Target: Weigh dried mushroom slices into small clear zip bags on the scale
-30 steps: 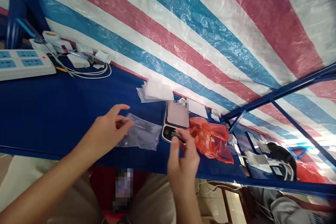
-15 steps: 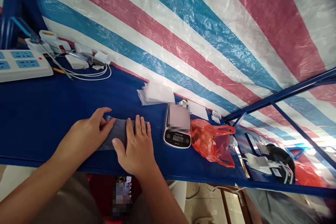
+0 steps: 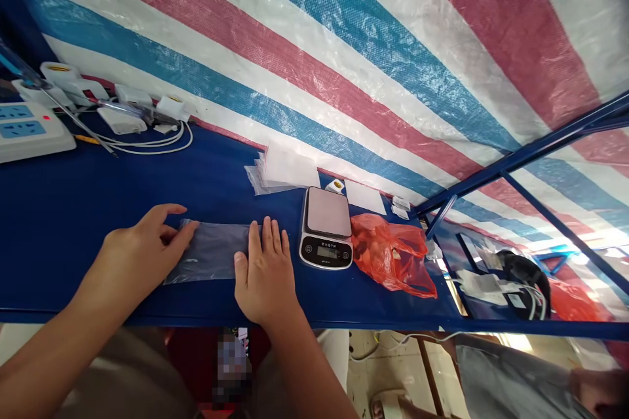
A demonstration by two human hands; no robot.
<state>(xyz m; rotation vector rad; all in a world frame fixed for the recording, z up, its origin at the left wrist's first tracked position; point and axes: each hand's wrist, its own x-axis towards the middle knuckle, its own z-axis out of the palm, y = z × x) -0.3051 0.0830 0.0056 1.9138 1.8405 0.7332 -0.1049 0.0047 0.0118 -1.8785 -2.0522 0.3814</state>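
Observation:
A clear plastic bag (image 3: 211, 252) lies flat on the blue table (image 3: 73, 209) near its front edge. My left hand (image 3: 140, 255) rests on the bag's left end, fingers stretched out and thumb apart. My right hand (image 3: 265, 272) lies flat on the bag's right end, fingers together and extended. Just right of my right hand stands a small digital scale (image 3: 325, 228) with a bare pan.
An orange plastic bag (image 3: 393, 254) lies right of the scale. A stack of clear bags (image 3: 282, 170) and white cards (image 3: 364, 196) sit behind. A power strip (image 3: 27, 131), chargers and cables (image 3: 147, 141) are far left. Striped tarp (image 3: 344, 46) backs the table. A second bench (image 3: 511, 281) is at right.
One second ago my right hand was at the scale and my left held the bag's edge. Both hands have since come down flat on the bag, and my right hand slid rightwards along it.

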